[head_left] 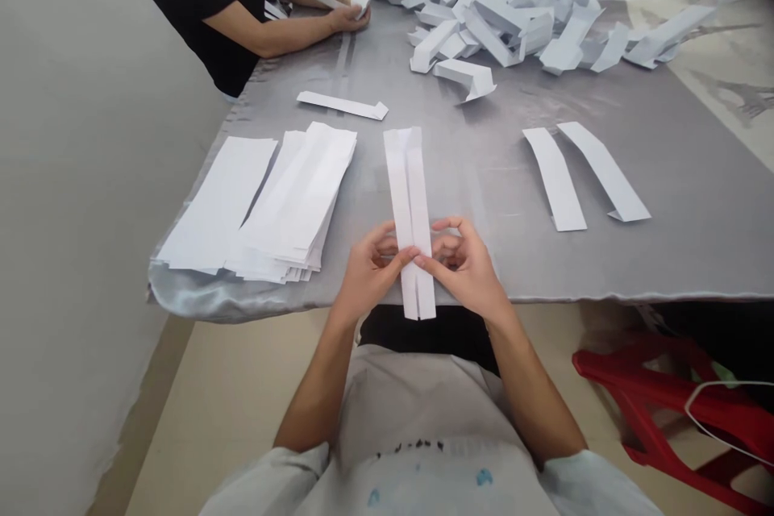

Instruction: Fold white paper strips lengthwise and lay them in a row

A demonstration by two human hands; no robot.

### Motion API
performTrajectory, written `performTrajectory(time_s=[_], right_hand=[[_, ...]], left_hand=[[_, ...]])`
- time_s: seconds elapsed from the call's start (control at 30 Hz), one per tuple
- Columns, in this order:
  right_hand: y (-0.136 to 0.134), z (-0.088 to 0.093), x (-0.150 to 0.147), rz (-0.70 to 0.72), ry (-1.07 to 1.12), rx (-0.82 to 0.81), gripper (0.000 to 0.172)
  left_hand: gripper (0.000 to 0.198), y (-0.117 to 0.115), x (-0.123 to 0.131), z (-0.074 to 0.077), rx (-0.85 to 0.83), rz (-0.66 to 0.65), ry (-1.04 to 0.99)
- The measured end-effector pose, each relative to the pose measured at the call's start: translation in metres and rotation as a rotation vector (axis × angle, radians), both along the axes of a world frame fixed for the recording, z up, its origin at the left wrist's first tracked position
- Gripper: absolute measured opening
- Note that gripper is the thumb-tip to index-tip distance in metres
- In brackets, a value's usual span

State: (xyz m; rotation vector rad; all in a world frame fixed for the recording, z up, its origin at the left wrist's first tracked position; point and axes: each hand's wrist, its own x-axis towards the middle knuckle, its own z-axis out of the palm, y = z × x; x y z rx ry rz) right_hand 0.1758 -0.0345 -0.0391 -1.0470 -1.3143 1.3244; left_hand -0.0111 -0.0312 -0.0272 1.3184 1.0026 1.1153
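Beyond paper stacks, folded papers are heaped. A paper strip is pinched by half-curled left hand and right hand.

The strip is white paper, long and narrow, both sides folded inward along a slightly gapped middle seam. It points away, far end over the bench, near end past its edge.

Single head-worn cam, facing fwd & down over wearer's torso; L hand & R hand close, approx. mid-frame, bench beyond, paper pile farther.
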Motion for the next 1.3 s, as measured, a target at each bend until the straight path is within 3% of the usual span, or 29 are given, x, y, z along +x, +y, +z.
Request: performTrajectory(time_s=[0.1,0.23,0.3,0.47,0.63,0.83,1.1,1.3], right_hand=[[0.0,0.0,0.001,0.016,0.039,-0.035,0.052],[-0.001,0.005,0.002,0.055,-0.024,-0.02,0.031],[-0.002,0.006,0.002,0.05,-0.05,0.001,0.027],[-0.001,0.004,0.001,-0.052,-0.026,-0.014,0.028],[0.002,0.003,0.001,-0.202,0.016,-0.011,0.034],[0.006,0.001,0.001,-0.385,0.119,0.02,0.039],[0.006,-0.006,0.003,-0.466,0.118,0.042,0.048],[0.008,-0.007,0.006,-0.495,0.214,0.006,0.034]], left_hand=[[0.043,-0.003,-0.002,0.004,-0.039,-0.089,0.043],[0.083,-0.005,-0.005,0.009,-0.07,-0.223,0.117],[0.093,-0.004,-0.007,0.01,-0.063,-0.281,0.144],[0.075,-0.002,-0.014,0.011,-0.049,-0.433,0.227],[0.089,-0.003,-0.023,0.009,-0.076,-0.523,0.228],[0.084,-0.004,-0.033,0.009,-0.183,-0.704,0.169],[0.065,0.0,-0.033,0.012,-0.194,-0.74,0.158],[0.05,0.0,-0.031,0.014,-0.22,-0.731,0.111]])
